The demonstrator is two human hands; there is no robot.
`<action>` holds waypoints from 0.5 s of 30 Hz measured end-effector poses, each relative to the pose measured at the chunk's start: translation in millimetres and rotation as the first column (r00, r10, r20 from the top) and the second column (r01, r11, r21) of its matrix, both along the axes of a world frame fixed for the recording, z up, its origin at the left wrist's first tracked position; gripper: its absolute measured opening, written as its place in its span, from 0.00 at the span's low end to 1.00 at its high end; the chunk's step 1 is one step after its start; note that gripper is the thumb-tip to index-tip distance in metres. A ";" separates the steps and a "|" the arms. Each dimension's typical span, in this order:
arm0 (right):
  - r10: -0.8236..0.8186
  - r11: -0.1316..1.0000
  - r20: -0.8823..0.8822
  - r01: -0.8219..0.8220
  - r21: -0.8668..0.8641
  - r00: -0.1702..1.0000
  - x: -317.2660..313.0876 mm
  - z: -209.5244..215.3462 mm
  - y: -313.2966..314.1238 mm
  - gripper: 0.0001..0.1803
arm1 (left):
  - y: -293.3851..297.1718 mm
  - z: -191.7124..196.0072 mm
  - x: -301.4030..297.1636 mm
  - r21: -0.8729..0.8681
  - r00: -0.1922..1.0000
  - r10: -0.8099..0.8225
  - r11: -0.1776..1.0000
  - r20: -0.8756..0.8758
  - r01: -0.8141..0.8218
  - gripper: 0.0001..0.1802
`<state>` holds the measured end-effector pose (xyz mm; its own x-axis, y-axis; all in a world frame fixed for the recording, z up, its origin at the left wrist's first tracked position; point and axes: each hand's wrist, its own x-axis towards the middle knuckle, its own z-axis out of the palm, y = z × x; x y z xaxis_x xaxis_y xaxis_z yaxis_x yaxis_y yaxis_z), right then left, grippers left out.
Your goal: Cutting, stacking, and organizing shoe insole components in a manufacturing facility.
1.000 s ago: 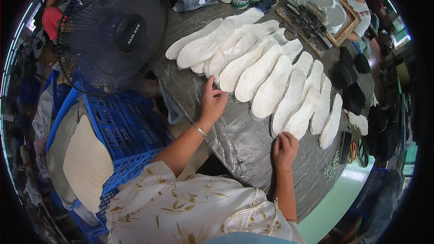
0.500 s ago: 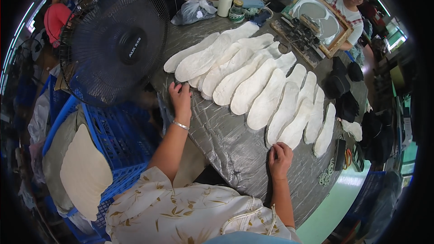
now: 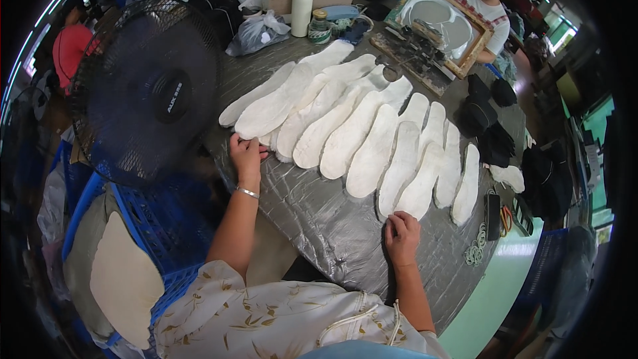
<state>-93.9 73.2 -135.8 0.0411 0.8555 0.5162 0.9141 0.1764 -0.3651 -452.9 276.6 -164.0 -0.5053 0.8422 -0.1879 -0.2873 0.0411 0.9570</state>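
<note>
White, fuzzy, foot-shaped insoles (image 3: 369,157) fanned across wrinkled grey-covered table (image 3: 309,216) | your left hand (image 3: 248,158), right hand (image 3: 403,238) bent at near ends, pinch unclear | probably light, floppy; hold by rims

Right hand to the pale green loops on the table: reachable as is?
Probably yes. The right hand is by the near ends of the white insoles, and only grey tabletop shows between it and the pale green loops.

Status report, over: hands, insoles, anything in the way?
Left-hand grip at near ends of leftmost white insoles; right-hand grip at another's near end. Insoles rowed, many overlapping. Electric fan left of them, apparently blocking neither hand.
</note>
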 end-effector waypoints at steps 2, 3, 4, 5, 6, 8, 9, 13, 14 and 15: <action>0.001 1.000 -0.007 -0.001 0.005 1.000 0.9 -2.8 0.4 0.11 | -4.2 1.3 -4.5 -0.001 1.000 0.021 1.000 -0.001 -0.021 0.26; 0.010 1.000 -0.011 -0.010 0.007 1.000 1.4 -4.5 0.7 0.12 | -5.0 0.8 -6.2 0.000 1.000 0.021 1.000 -0.021 -0.021 0.27; 0.016 1.000 -0.011 -0.015 0.009 1.000 2.6 -5.5 0.5 0.12 | -6.4 0.5 -8.9 -0.001 0.999 0.027 1.000 -0.042 -0.027 0.27; 0.024 1.000 -0.018 -0.024 0.004 1.000 3.0 -5.9 0.1 0.12 | -6.4 -2.4 -11.0 -0.006 0.998 0.034 0.999 -0.050 -0.035 0.27; 0.013 1.000 -0.026 -0.013 0.004 1.000 3.5 -5.9 -0.1 0.12 | -4.1 -6.0 -10.5 0.004 0.992 -0.006 1.000 -0.128 0.007 0.26; -0.008 1.000 -0.032 0.008 -0.015 0.999 7.4 -7.6 -1.7 0.13 | -0.6 -9.9 -1.5 0.032 0.979 -0.020 0.999 -0.205 0.027 0.20; 0.008 1.000 -0.039 -0.008 -0.018 0.999 6.0 -6.6 -0.6 0.13 | 1.1 -17.1 -5.5 0.028 0.977 -0.005 1.000 -0.211 0.011 0.20; 0.018 0.999 -0.035 -0.019 -0.051 0.999 4.5 -9.4 1.8 0.12 | -3.0 -18.4 5.4 0.285 0.847 0.084 0.955 -0.525 0.082 0.14; 0.003 0.999 -0.031 -0.004 -0.053 1.000 3.4 -7.4 1.6 0.11 | -6.9 -9.4 12.7 0.204 0.788 0.056 0.975 -0.613 0.090 0.14; -0.007 0.998 -0.027 0.006 -0.055 1.000 2.3 -6.7 2.1 0.11 | -10.6 -3.3 18.8 0.121 0.722 0.022 0.989 -0.691 0.085 0.14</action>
